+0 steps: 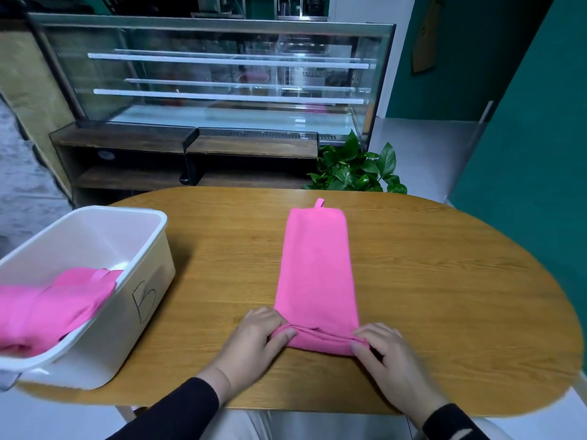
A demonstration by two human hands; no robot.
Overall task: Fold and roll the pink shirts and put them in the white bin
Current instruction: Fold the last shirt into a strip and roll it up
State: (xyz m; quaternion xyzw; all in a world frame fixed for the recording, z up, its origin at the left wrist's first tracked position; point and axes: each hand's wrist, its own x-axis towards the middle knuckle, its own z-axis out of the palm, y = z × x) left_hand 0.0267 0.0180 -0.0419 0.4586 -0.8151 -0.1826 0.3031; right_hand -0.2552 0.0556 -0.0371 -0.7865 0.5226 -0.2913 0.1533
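A pink shirt (316, 265) lies folded into a long narrow strip on the wooden table (444, 281), running away from me. Its near end is turned over into a small roll. My left hand (257, 339) grips the left end of that roll, fingers curled over the cloth. My right hand (386, 354) pinches the right end of the roll. The white bin (95, 312), marked with a letter B, stands at the table's left edge. Another pink shirt (50, 309) lies in it and hangs over its near rim.
A leafy green plant (355, 168) stands behind the table's far edge. Beyond it a glass display case (222, 74) sits on a dark wooden shelf unit. A green wall closes the right side.
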